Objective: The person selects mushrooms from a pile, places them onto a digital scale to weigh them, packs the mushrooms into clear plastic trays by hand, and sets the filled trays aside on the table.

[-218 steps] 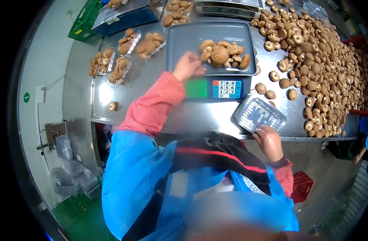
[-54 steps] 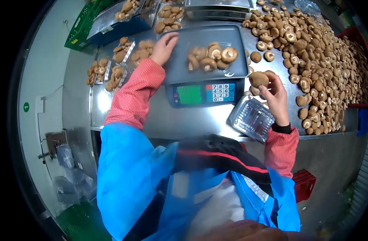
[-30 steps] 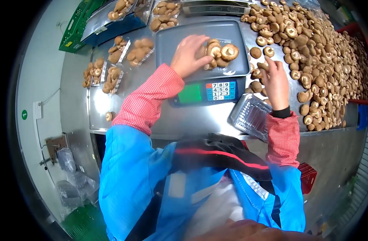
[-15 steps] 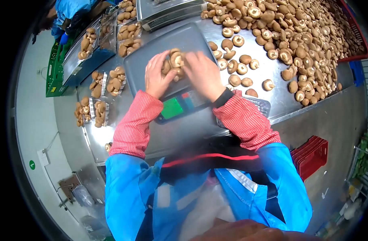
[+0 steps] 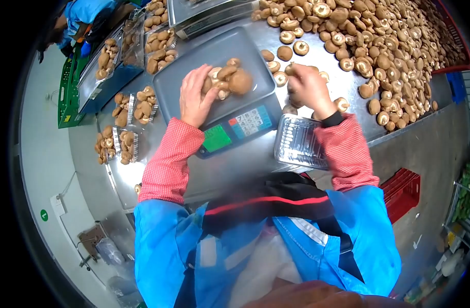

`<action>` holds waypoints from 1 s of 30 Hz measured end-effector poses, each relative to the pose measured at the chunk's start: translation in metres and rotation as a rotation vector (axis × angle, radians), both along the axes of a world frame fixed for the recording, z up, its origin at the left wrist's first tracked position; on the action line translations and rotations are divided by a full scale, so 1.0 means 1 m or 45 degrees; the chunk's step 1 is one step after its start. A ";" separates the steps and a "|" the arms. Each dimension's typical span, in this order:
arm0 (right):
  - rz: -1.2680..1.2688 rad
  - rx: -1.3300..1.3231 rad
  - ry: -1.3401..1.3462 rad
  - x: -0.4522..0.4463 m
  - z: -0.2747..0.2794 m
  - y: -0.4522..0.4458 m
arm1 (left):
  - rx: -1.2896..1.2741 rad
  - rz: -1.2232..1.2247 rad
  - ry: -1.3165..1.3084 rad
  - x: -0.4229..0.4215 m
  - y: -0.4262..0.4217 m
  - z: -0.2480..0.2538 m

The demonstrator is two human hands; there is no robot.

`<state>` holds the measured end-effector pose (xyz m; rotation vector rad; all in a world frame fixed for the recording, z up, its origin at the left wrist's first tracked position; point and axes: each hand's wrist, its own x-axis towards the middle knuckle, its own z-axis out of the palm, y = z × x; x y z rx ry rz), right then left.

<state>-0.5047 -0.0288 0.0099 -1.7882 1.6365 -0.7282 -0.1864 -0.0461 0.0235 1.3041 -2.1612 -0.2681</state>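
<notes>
My left hand [image 5: 196, 96] is on the grey scale tray [image 5: 173, 66], its fingers apart against the left side of a small heap of mushrooms [image 5: 228, 78]. The clear pack under the heap is mostly hidden. My right hand [image 5: 308, 88] is to the right of the tray, over loose mushrooms on the steel table; its fingers are curled together, and what they hold is hidden. Below the tray are the scale's green display [image 5: 217, 138] and keypad [image 5: 250, 122]. An empty clear plastic tray [image 5: 299, 141] lies under my right wrist.
A large mushroom pile [image 5: 384, 51] spreads over the right of the steel table [image 5: 245, 164]. Filled packs [image 5: 144, 104] stand left of the scale, near a green crate [image 5: 68, 95]. Another person [image 5: 89, 18] is at the upper left. Red crates [image 5: 402, 195] sit on the floor.
My right hand has moved right, from over the tray to the loose mushrooms. My left hand stays by the heap, where a large brown cap now shows on the right side.
</notes>
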 end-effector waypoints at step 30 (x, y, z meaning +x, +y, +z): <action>0.534 -0.798 0.170 0.139 0.057 -0.014 | 0.979 0.537 0.744 0.043 0.056 -0.017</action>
